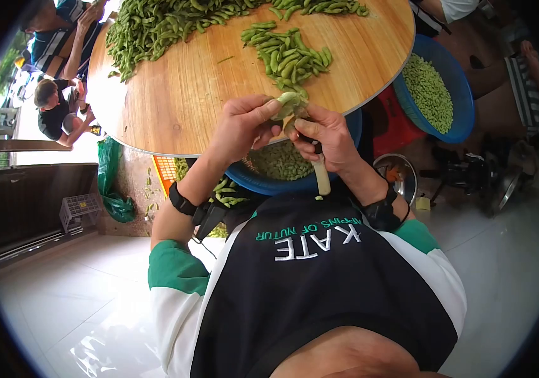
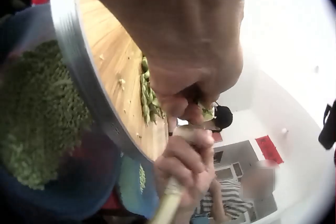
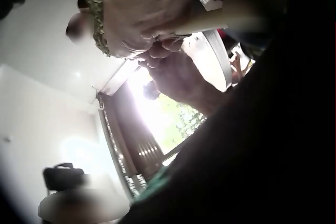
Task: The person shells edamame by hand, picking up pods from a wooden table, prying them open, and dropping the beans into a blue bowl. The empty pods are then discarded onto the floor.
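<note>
In the head view my left hand [image 1: 247, 123] pinches a green bean pod [image 1: 289, 99] between thumb and fingers at the table's near edge. Close beside it, my right hand [image 1: 327, 135] grips a tool by its pale straight handle [image 1: 322, 176], and its fingertips meet the pod. The tool's working end is hidden among the fingers. Below both hands stands a blue basin [image 1: 356, 129] with shelled green beans [image 1: 282, 162] in it. The left wrist view shows the right hand [image 2: 184, 163] with the handle pointing down.
A round wooden table [image 1: 175, 113] carries a large heap of pods [image 1: 162, 28] and a smaller pile [image 1: 291, 57]. Another blue basin [image 1: 465, 94] of shelled beans stands at right, near a metal bowl [image 1: 402, 173]. An orange basket [image 1: 165, 169] is under the table edge. Other people sit around.
</note>
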Demonstrator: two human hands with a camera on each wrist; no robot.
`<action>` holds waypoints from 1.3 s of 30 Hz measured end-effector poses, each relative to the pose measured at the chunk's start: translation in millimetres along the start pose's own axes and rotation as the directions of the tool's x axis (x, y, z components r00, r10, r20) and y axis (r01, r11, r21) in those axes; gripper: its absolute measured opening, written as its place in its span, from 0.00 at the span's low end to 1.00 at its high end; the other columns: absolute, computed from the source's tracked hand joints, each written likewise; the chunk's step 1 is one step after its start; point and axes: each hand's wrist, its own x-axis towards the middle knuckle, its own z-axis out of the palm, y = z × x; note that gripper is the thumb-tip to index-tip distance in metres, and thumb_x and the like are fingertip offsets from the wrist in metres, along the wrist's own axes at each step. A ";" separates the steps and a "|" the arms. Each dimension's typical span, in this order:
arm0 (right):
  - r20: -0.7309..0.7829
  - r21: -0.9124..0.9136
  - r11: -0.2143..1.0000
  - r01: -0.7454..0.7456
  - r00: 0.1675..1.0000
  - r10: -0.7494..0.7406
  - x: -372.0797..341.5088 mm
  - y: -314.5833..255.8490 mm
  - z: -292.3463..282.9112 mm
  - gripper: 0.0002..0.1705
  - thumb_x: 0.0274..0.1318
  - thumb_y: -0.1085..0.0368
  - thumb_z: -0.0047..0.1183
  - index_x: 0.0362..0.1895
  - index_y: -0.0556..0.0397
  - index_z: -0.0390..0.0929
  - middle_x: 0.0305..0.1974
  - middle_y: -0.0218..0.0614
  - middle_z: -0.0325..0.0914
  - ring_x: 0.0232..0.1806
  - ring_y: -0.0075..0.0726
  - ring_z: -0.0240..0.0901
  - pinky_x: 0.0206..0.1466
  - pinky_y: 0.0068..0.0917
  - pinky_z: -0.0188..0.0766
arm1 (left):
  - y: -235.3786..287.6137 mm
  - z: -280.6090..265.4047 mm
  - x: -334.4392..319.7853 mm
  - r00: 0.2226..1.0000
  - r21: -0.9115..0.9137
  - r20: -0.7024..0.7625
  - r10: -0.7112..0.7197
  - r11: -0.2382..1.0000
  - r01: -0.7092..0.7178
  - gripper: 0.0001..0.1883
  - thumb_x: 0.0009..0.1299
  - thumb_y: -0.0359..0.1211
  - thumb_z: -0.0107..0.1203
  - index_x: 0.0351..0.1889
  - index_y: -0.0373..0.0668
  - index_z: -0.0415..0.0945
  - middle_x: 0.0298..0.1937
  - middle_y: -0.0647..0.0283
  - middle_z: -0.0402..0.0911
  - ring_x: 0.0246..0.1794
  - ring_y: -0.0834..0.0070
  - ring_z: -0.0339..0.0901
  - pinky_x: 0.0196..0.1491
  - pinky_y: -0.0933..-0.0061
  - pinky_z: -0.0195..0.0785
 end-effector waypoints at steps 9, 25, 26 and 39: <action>0.083 -0.939 0.204 0.275 0.760 -0.644 4.7 9.0 0.3 0.17 0.54 0.70 0.57 0.47 0.61 0.71 0.32 0.35 0.73 0.29 0.30 0.71 0.32 0.25 0.68 | -31.1 24.1 -9.9 0.988 0.386 -0.103 0.118 0.920 -0.070 0.09 0.71 0.30 0.48 0.32 0.32 0.71 0.20 0.56 0.75 0.21 0.72 0.74 0.27 0.69 0.67; 0.325 -0.944 -0.133 0.302 0.783 -0.530 2.1 15.9 -8.0 0.12 0.42 0.76 0.53 0.36 0.59 0.69 0.30 0.49 0.69 0.32 0.59 0.69 0.33 0.43 0.68 | -52.5 30.2 -26.8 0.947 0.630 -0.116 0.299 0.760 -0.163 0.06 0.59 0.28 0.52 0.31 0.35 0.71 0.21 0.48 0.72 0.21 0.58 0.74 0.26 0.62 0.66; 0.342 -0.939 -0.155 0.308 0.785 -0.516 -1.3 15.7 -6.7 0.13 0.41 0.76 0.53 0.36 0.60 0.70 0.31 0.49 0.69 0.32 0.59 0.70 0.33 0.42 0.69 | -53.8 32.0 -28.7 0.947 0.664 -0.116 0.298 0.733 -0.149 0.06 0.59 0.28 0.52 0.32 0.35 0.72 0.22 0.47 0.74 0.23 0.54 0.75 0.27 0.60 0.67; 0.368 -0.913 -0.092 0.398 0.705 -0.607 -9.5 25.5 -14.1 0.16 0.45 0.71 0.60 0.39 0.60 0.72 0.32 0.46 0.69 0.32 0.48 0.70 0.36 0.36 0.70 | -63.3 37.2 -34.4 0.893 0.522 -0.208 0.399 0.817 -0.244 0.13 0.60 0.24 0.51 0.44 0.37 0.69 0.26 0.52 0.74 0.25 0.64 0.75 0.29 0.66 0.68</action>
